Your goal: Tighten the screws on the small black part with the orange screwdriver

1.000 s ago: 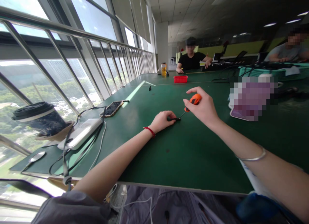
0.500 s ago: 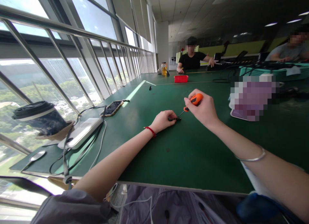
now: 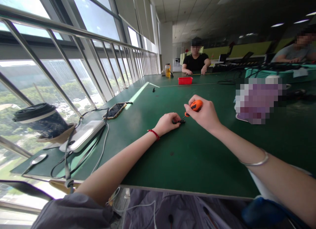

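My left hand (image 3: pixel 170 122) rests on the green table with its fingers closed on a small black part (image 3: pixel 182 121). Only one end of that part shows; the fingers cover the rest, and its exact kind is too small to make out. Gripped in my right hand (image 3: pixel 206 113) is an orange and black screwdriver (image 3: pixel 197 105). The screwdriver slants down to the left, and its thin shaft reaches the black part by my left fingertips. Whether the tip sits in a screw cannot be seen.
Left on the green table (image 3: pixel 172 166) lie a phone (image 3: pixel 116 110), a white device (image 3: pixel 84 136) with cables and a lidded cup (image 3: pixel 41 120). Further off are a small black piece (image 3: pixel 153 90), a red bin (image 3: pixel 185 80) and a jar (image 3: pixel 168 71). Two people sit beyond.
My right hand and the screwdriver have shifted slightly left and down, and the handle stands steeper. My left hand is still. The person opposite has drawn an outstretched arm in.
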The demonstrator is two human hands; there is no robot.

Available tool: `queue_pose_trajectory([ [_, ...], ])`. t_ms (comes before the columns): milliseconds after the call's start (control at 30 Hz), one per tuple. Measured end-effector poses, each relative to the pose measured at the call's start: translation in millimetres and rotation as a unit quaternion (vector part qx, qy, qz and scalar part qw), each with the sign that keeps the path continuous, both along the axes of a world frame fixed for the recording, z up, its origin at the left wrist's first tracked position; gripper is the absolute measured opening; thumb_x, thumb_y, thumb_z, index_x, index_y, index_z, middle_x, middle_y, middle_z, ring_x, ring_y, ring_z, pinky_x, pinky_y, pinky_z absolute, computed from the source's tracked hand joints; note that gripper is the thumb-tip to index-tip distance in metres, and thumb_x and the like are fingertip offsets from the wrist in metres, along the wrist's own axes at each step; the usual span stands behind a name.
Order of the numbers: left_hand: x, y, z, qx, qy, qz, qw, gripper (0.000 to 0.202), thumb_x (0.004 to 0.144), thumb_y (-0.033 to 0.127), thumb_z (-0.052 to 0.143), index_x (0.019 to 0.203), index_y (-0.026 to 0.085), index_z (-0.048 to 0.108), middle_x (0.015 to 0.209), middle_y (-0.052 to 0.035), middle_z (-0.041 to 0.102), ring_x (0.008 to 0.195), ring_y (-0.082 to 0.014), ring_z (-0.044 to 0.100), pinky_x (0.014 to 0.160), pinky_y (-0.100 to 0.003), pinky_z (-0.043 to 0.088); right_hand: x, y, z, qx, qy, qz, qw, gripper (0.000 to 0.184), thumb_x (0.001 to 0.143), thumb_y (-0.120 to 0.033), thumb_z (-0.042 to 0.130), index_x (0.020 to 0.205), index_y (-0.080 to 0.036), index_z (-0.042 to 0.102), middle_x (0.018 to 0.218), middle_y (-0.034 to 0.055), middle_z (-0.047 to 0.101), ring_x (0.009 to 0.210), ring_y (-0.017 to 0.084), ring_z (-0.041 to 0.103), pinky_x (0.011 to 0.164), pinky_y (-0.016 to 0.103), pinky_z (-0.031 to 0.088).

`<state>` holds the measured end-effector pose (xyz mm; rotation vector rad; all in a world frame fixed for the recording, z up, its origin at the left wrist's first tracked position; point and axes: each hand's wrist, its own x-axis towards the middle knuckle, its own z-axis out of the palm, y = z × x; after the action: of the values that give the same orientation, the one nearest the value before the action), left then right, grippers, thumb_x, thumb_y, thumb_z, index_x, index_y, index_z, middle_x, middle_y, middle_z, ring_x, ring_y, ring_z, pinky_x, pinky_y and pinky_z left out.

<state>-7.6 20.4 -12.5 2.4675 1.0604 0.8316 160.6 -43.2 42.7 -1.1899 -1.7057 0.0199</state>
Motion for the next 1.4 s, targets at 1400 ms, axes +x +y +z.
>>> queue_pose_trajectory([
  [1400, 0.6, -1.6, 0.7, 0.027, 0.025, 0.011, 0.999, 0.01, 0.071, 0.02, 0.061, 0.08, 0.017, 0.063, 0.08, -0.0009, 0.066, 0.073, -0.0138, 0.06, 0.065, -0.023, 0.048, -0.7, 0.6, 1.6, -0.02, 0.021, -0.023, 0.999, 0.031, 0.072, -0.037, 0.057, 0.1, -0.024, 0.052, 0.07, -0.0012, 0.057, 0.058, 0.016, 0.052, 0.056, 0.028, 0.038],
])
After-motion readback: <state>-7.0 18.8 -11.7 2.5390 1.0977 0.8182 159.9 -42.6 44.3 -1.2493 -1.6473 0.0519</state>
